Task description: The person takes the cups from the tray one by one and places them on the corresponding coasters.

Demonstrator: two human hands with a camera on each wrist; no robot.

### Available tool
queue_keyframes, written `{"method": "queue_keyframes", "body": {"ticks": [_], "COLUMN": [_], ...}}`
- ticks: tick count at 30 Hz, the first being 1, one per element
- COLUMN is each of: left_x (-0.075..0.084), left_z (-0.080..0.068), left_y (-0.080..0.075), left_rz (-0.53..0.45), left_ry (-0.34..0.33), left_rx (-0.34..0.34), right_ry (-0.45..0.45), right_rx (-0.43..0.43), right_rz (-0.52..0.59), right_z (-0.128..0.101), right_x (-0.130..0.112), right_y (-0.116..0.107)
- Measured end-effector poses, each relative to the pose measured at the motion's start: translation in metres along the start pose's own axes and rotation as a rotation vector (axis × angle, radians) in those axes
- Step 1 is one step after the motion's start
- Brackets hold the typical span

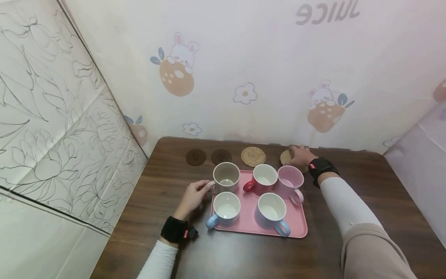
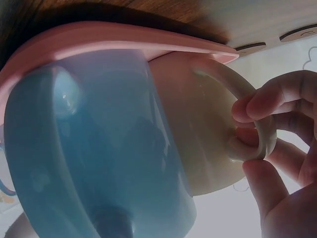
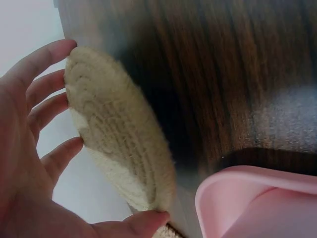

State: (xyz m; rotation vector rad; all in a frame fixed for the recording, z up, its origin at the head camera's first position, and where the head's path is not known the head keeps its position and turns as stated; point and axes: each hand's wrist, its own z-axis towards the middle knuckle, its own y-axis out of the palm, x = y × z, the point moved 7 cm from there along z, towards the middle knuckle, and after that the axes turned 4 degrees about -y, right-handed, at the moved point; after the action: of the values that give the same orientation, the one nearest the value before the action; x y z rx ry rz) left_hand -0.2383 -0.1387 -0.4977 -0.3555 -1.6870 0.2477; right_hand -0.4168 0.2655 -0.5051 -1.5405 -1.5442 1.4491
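So there's a pink tray (image 1: 299,226) sitting on the dark wood counter (image 1: 348,248) with five mugs in it, and all of them look empty as far as I can see inside. Back row has a beige mug (image 1: 226,177) on the left, a red-handled mug (image 1: 263,179) in the middle and a pink mug (image 1: 290,183) on the right. Front row is two light blue mugs, the left blue mug (image 1: 225,209) and the right blue mug (image 1: 273,209). The left hand (image 1: 192,197) is at the tray's left edge, pinching the beige mug's handle (image 2: 252,124) between thumb and curled fingers, which the left wrist view shows really clearly. The right hand (image 1: 300,156) is behind the tray near the back wall, fingers and thumb curled around the edge of a woven straw coaster (image 3: 119,136), which is tipped up off the counter right behind the pink mug. Along the back edge there's another woven coaster (image 1: 253,156) lying flat, plus two dark brown coasters (image 1: 196,157) further left, near each other in a row.
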Motion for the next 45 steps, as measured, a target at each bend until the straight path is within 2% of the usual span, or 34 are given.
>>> {"method": "queue_keyframes", "body": {"ticks": [5,11,18,22,26,28,34,40,45], "left_x": [0.000,0.003,0.004,0.003,0.004,0.004,0.001,-0.001,-0.001], "left_z": [0.000,-0.001,-0.003,-0.003,-0.001,0.001,0.005,0.003,0.001], "left_y": [0.010,0.016,0.015,0.013,0.007,0.004,0.004,0.000,-0.003], "left_rz": [0.008,0.005,-0.014,0.007,0.013,0.018,0.049,0.032,0.039], "left_ry": [0.005,0.014,0.010,-0.003,0.001,-0.007,-0.007,-0.005,-0.002], "left_rx": [-0.030,-0.052,-0.045,-0.056,-0.035,-0.032,-0.071,-0.037,-0.035], "right_ry": [-0.007,-0.011,-0.017,0.006,0.013,0.002,0.040,0.078,0.116], "right_rx": [-0.036,-0.031,-0.040,-0.001,0.049,0.057,0.053,0.081,0.102], "right_rz": [-0.011,-0.041,-0.007,0.002,0.041,0.025,0.013,0.040,0.030], "right_z": [-0.013,-0.024,-0.033,-0.046,-0.063,-0.073,-0.115,-0.155,-0.187], "right_x": [0.005,0.014,0.010,0.013,0.015,0.018,0.032,0.030,0.033], "right_y": [0.012,0.018,0.014,0.000,-0.021,-0.026,-0.033,-0.042,-0.044]}}
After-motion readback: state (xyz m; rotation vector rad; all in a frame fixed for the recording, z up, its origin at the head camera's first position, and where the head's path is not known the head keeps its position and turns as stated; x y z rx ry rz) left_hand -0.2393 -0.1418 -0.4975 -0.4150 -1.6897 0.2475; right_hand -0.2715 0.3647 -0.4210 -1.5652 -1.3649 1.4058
